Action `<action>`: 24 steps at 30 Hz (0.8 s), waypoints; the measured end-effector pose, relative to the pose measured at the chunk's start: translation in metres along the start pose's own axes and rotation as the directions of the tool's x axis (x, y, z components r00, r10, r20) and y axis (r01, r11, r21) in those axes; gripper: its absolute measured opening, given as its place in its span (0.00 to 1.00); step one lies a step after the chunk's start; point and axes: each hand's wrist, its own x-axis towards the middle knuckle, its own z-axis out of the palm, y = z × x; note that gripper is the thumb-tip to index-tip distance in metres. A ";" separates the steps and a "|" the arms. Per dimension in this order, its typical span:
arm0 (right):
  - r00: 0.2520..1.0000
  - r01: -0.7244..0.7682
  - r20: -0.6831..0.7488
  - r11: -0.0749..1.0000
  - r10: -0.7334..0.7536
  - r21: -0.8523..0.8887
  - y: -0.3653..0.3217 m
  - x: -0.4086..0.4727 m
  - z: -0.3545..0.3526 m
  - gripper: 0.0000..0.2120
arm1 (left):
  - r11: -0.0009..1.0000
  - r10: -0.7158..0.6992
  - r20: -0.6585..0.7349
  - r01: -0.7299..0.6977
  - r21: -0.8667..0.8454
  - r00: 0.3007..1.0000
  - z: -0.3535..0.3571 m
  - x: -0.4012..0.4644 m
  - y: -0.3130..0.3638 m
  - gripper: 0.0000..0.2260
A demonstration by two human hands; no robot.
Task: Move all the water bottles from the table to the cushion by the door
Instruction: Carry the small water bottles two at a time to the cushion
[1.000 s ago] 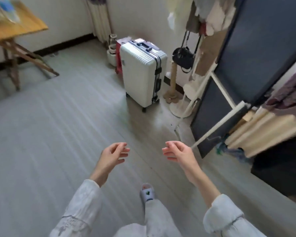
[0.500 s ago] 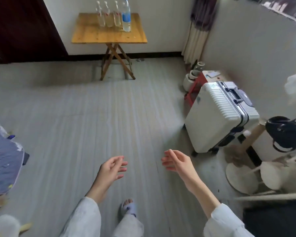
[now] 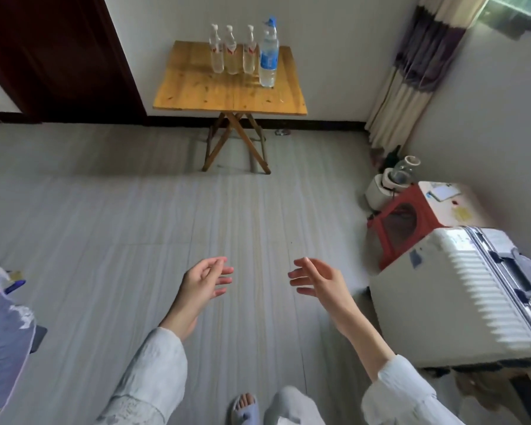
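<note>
Grey plank floor [image 3: 105, 225]. White far wall [image 3: 334, 56], dark door [image 3: 59, 56] far left. Striped curtain [image 3: 411, 72] far right. White suitcase [image 3: 451, 296], red stool [image 3: 402, 222] right. Blue fabric [image 3: 0, 326] near left, possibly bedding.

Suitcase [image 3: 460, 299] cut by right edge; a bottle behind tall bottle [image 3: 269, 56], maybe.

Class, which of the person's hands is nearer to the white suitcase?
Right. The right hand hangs just beside the white suitcase; the left hand is farther away across the floor.
</note>
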 end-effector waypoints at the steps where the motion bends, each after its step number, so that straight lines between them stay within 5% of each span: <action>1: 1.000 -0.005 0.004 1.000 0.005 -0.002 -0.008 0.020 0.002 0.10 | 1.000 -0.003 0.012 0.003 0.008 1.000 0.000 0.018 0.008 0.08; 24: 0.995 0.063 0.087 0.992 -0.053 -0.111 -0.237 0.525 0.034 0.08 | 0.998 0.028 -0.020 -0.027 0.057 0.999 0.027 0.492 0.229 0.06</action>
